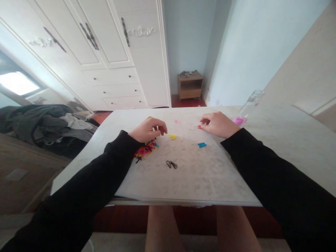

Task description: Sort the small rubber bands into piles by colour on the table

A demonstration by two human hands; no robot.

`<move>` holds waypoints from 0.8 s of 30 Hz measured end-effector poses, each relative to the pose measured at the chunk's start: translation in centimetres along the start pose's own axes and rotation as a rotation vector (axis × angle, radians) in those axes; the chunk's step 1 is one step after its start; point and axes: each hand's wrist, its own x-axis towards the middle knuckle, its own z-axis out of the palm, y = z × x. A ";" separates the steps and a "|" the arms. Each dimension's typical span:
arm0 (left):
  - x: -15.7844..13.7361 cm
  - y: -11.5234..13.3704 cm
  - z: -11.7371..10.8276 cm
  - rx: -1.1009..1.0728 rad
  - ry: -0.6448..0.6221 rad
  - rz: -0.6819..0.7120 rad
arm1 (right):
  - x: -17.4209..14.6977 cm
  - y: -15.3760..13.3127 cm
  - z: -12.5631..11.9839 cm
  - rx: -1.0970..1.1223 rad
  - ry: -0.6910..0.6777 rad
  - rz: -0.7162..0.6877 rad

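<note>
- The red band (199, 127) is touched by the fingers of the right hand (219, 124); whether it is gripped cannot be told.
- It is placed on the counter (189, 183), at 12 o'clock from the blue bands (202, 145), its long axis laid roughly 9-to-3.
- The left hand's (147, 130) fingers are loosely curled, thumb parted, near the yellow bands (172, 137).

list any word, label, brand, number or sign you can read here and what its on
None: no readable text anywhere in view.
White wardrobe: raised scrollwork, no letters I can make out.
Clear bottle: no legible label.
Pale patch at far left: too blurred to tell whether it bears print.
Small coloured pieces on the table: too small to read any marking.
</note>
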 end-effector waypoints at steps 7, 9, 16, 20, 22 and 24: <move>-0.3 0.4 -0.7 0.046 -0.209 -0.029 | -0.1 -0.6 -0.1 -0.026 0.044 0.020; -0.3 0.3 -0.9 0.039 -0.276 -0.069 | -0.1 -0.9 -0.2 -0.037 0.057 0.037; -0.7 0.1 -1.0 -0.026 -0.385 -0.148 | -0.3 -1.4 -0.4 -0.039 0.067 0.049; -0.7 0.1 -1.0 -0.042 -0.391 -0.100 | -0.3 -1.4 -0.1 -0.042 0.069 0.003; -0.8 0.1 -0.9 -0.051 -0.388 -0.083 | -0.2 -1.4 0.0 -0.051 0.087 -0.018; -0.8 0.1 -0.9 -0.063 -0.377 -0.079 | -0.2 -1.3 0.1 -0.057 0.104 -0.032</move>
